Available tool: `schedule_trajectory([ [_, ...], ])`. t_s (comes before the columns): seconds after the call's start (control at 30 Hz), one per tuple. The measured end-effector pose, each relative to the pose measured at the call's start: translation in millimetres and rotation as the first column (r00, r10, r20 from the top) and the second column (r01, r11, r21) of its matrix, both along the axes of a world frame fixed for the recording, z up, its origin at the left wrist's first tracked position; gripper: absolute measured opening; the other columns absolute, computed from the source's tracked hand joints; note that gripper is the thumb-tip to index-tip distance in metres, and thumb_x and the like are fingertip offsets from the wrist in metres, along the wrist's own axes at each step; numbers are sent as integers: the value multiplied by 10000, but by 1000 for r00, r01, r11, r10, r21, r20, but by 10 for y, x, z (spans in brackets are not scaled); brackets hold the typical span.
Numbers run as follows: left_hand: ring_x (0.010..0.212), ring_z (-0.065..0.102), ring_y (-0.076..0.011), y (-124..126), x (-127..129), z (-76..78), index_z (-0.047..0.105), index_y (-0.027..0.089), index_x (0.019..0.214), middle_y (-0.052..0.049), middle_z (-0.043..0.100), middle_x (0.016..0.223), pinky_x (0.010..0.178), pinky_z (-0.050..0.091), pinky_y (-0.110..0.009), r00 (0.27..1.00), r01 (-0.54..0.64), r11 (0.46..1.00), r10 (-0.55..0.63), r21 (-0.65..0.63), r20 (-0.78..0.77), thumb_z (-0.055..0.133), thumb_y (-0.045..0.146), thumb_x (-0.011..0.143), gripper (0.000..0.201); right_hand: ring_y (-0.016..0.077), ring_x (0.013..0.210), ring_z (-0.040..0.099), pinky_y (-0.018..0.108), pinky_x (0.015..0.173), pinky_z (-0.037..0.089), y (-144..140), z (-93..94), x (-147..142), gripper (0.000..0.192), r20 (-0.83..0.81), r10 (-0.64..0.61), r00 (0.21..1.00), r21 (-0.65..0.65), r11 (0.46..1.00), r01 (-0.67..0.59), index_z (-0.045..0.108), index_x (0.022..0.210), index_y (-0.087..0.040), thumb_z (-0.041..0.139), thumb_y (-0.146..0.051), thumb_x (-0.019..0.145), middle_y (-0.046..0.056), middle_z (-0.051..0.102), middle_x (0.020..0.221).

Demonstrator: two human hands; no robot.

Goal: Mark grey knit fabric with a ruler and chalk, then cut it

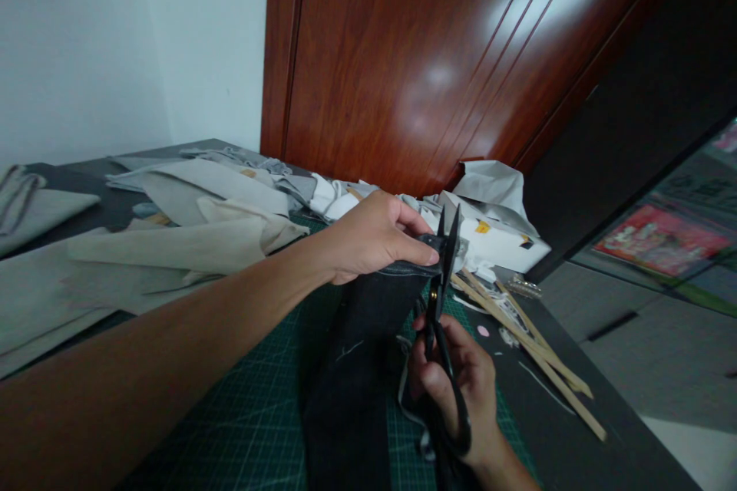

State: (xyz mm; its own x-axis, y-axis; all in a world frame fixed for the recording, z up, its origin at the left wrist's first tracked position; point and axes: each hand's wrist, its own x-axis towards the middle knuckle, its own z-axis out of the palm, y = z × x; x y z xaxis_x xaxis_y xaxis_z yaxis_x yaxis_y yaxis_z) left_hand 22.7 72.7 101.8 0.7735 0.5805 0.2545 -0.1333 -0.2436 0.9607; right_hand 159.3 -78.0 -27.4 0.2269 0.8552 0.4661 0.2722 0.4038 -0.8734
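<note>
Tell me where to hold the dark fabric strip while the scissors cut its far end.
Pinch the dark fabric strip at its stitched far edge, from the left, as the left hand does. The open scissors in the right hand come in from the right.

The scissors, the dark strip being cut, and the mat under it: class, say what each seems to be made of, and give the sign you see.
Scissors: likely metal, black finish, with a brass-coloured pivot.
Dark strip: woven cloth, perhaps denim; it folds softly and shows a pale stitched line along its top edge.
Mat: probably a matte green rubbery or vinyl cutting mat, printed with a fine grid.
</note>
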Motion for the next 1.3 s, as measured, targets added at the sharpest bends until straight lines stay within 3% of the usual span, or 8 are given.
schedule_trajectory([
  [0.33,642,656,-121,18,53,-83,790,125,828,-37,754,759,594,474,-228,1000,14,1000,-13,-27,18,809,87,743,96,89,489,488,194,454,393,-19,26,-19,318,6,-37,999,-43,998,37,632,1038,-232,749,-497,907,-56,554,667],
  [0.6,677,665,-127,42,58,-96,779,111,832,-47,754,775,635,493,-237,999,15,1000,-14,-5,29,820,96,719,121,82,399,466,182,384,376,-6,41,-36,362,-12,-91,996,-134,987,88,613,1025,-209,794,-480,870,-79,530,578],
  [0.8,677,654,-114,135,-79,37,741,117,848,-31,729,775,613,485,-220,989,-141,981,132,137,67,801,139,764,105,96,389,471,204,389,378,78,169,103,377,30,-225,974,-38,973,226,622,991,-198,792,-507,859,-77,550,524],
  [0.93,759,666,-119,298,-358,253,712,117,1018,-21,740,892,638,479,-206,902,-373,818,430,438,-35,698,219,882,171,111,399,486,220,416,387,114,275,326,383,1,-312,950,9,950,312,604,993,-198,759,-531,886,-80,545,482],
  [1.07,753,636,-145,456,-541,303,722,106,945,0,694,814,676,497,-251,809,-326,714,550,620,-209,739,248,880,157,115,409,499,230,420,393,107,340,520,416,-30,-336,941,2,942,337,594,997,-193,758,-556,877,-80,548,504],
  [1.17,1020,671,-240,386,-512,141,684,137,1118,-53,692,1114,911,566,-426,724,-228,626,621,746,-300,691,399,961,305,117,409,505,234,407,391,71,368,637,459,-19,-334,942,-21,942,334,599,998,-188,782,-580,845,-74,561,524],
  [1.23,1248,582,-304,206,-417,-59,618,157,1284,-114,616,1339,1057,488,-531,674,-192,567,669,801,-313,714,378,939,421,121,409,513,235,398,382,34,369,714,486,5,-320,947,-50,946,320,612,1005,-181,801,-589,823,-63,579,533],
  [1.3,1359,472,-402,-46,-280,-315,640,118,1245,-179,595,1382,1138,397,-547,657,-111,553,664,826,-357,791,365,851,489,128,405,519,238,389,374,-9,347,794,510,30,-304,952,-81,949,305,623,1003,-174,818,-599,800,-54,589,533],
])
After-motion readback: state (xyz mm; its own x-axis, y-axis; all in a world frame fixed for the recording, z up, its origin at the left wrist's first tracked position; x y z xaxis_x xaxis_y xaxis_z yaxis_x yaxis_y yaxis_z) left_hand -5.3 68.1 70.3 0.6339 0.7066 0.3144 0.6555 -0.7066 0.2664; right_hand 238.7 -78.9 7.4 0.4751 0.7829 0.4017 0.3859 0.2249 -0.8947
